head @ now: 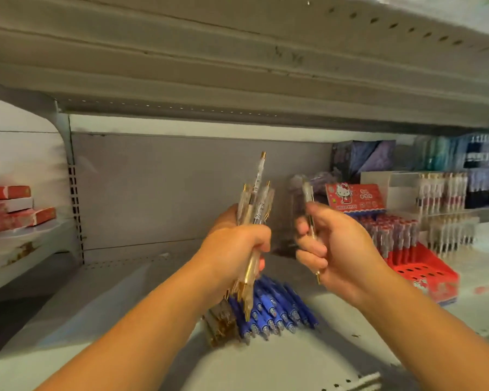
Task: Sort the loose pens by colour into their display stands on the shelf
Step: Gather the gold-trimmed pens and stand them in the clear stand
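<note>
Both hands are raised above the shelf (124, 320): my left hand (235, 246) grips a bunch of clear gold-trimmed pens (256, 198), too blurred to count, my right hand (333, 246) pinches one clear pen (309, 210), blue pens (277, 309) lying below, red stand (424, 273) rightward.

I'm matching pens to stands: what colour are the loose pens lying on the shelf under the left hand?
Blue pens, white tips, seen in the head view.
</note>
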The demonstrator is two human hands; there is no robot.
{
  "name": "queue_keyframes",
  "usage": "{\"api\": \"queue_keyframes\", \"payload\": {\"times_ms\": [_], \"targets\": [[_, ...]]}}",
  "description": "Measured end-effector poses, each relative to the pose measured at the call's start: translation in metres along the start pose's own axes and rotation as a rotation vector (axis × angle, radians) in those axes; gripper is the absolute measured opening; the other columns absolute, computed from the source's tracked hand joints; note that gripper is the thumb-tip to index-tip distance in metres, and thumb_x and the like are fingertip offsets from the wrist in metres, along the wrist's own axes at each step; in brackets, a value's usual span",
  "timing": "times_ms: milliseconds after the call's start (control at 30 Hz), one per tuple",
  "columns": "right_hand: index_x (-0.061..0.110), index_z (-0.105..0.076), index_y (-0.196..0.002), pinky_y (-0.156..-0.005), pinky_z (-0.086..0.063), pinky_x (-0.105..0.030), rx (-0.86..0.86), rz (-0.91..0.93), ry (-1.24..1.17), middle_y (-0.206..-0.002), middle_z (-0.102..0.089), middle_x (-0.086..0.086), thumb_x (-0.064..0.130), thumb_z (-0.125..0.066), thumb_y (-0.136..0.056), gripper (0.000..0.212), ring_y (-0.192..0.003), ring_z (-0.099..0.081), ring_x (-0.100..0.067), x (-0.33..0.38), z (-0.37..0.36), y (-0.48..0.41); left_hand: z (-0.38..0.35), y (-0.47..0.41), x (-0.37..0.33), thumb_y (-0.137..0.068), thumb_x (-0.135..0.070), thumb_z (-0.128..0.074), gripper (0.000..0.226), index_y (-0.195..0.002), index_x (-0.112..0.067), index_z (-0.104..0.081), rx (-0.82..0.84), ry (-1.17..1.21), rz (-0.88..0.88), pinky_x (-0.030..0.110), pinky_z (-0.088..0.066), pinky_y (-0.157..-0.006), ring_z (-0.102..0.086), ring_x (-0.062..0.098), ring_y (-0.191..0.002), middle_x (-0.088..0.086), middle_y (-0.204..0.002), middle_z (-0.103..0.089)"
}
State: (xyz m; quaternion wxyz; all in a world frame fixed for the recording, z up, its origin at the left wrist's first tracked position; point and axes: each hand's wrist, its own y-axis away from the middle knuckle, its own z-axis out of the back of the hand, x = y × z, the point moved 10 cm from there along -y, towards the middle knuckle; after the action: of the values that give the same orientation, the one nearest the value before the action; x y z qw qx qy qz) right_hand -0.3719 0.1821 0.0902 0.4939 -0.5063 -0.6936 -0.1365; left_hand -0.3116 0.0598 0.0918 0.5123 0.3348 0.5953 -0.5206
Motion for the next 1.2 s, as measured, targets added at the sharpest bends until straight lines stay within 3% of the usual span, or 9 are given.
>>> {"api": "queue_keyframes", "payload": {"times_ms": [67, 200, 300, 433, 533, 700, 833, 1200], "targets": [[0.014, -0.045, -0.087, -0.034, -0.016, -0.017, 0.014, 0.036, 0.014, -0.066, -0.051, -0.005, 0.017, -0.046, -0.099, 0.013, -0.038, -0.025, -0.009, 0.019, 0.012, 0.021, -0.030, 0.007, -0.012, -0.071, 0.010, -0.054, 0.025, -0.090, -0.006, -0.049, 0.048, 0.068, -0.073, 0.028, -0.034, -0.048, -0.041, 0.019, -0.044, 0.014, -0.072, -0.041], [0.011, -0.049, -0.096, -0.034, -0.023, -0.018, 0.026, 0.118, 0.043, -0.073, -0.052, -0.006, 0.017, -0.051, -0.096, 0.006, -0.042, -0.035, -0.010, 0.061, 0.044, 0.061, -0.102, 0.021, -0.032, -0.054, 0.001, -0.052, 0.029, -0.080, -0.010, -0.045, 0.173, 0.193, -0.146, 0.025, -0.033, -0.045, -0.039, 0.020, -0.041, 0.011, -0.060, -0.040], [0.008, -0.053, -0.106, -0.034, -0.026, -0.020, 0.035, 0.190, 0.052, -0.070, -0.052, -0.005, 0.016, -0.052, -0.092, 0.016, -0.047, -0.040, -0.011, 0.098, 0.074, 0.091, -0.165, 0.033, -0.043, -0.053, 0.003, -0.050, 0.028, -0.079, -0.008, -0.049, 0.272, 0.263, -0.196, 0.025, -0.033, -0.043, -0.039, 0.020, -0.042, 0.013, -0.060, -0.044], [0.007, -0.054, -0.098, -0.037, -0.033, -0.021, 0.038, 0.208, 0.077, -0.066, -0.059, -0.006, 0.019, -0.058, -0.085, 0.018, -0.051, -0.044, -0.012, 0.143, 0.126, 0.131, -0.257, 0.056, -0.055, -0.056, 0.004, -0.050, 0.025, -0.066, -0.014, -0.064, 0.409, 0.372, -0.245, 0.023, -0.038, -0.042, -0.047, 0.019, -0.042, 0.015, -0.066, -0.058], [0.006, -0.055, -0.099, -0.038, -0.037, -0.021, 0.038, 0.191, 0.086, -0.068, -0.061, -0.010, 0.015, -0.056, -0.089, 0.013, -0.052, -0.047, -0.014, 0.173, 0.169, 0.155, -0.318, 0.066, -0.055, -0.056, 0.002, -0.051, 0.022, -0.060, -0.016, -0.063, 0.459, 0.390, -0.259, 0.023, -0.038, -0.043, -0.050, 0.022, -0.045, 0.013, -0.068, -0.061], [0.006, -0.055, -0.091, -0.038, -0.036, -0.021, -0.014, 0.188, 0.113, -0.065, -0.059, -0.006, 0.009, -0.051, -0.095, 0.006, -0.052, -0.047, -0.015, 0.210, 0.233, 0.169, -0.386, 0.067, -0.048, -0.057, -0.001, -0.052, 0.025, -0.063, -0.021, -0.066, 0.419, 0.380, -0.246, 0.025, -0.039, -0.046, -0.047, 0.018, -0.046, 0.007, -0.068, -0.062], [0.010, -0.055, -0.086, -0.040, -0.038, -0.023, -0.038, 0.175, 0.099, -0.064, -0.060, 0.000, 0.010, -0.054, -0.095, 0.009, -0.055, -0.051, -0.015, 0.223, 0.271, 0.166, -0.409, 0.051, -0.038, -0.056, -0.002, -0.055, 0.020, -0.074, -0.009, -0.052, 0.341, 0.341, -0.233, 0.027, -0.039, -0.046, -0.043, 0.020, -0.045, 0.002, -0.061, -0.055], [0.015, -0.066, -0.081, -0.065, -0.051, -0.029, -0.068, 0.253, 0.365, -0.071, -0.064, 0.002, 0.013, -0.057, -0.095, 0.016, -0.071, -0.060, -0.018, 0.240, 0.368, 0.089, -0.431, -0.052, -0.011, -0.059, 0.001, -0.055, 0.034, -0.091, -0.010, -0.055, 0.192, 0.351, -0.262, 0.029, -0.042, -0.045, -0.047, 0.020, -0.047, 0.008, -0.066, -0.052]]}}
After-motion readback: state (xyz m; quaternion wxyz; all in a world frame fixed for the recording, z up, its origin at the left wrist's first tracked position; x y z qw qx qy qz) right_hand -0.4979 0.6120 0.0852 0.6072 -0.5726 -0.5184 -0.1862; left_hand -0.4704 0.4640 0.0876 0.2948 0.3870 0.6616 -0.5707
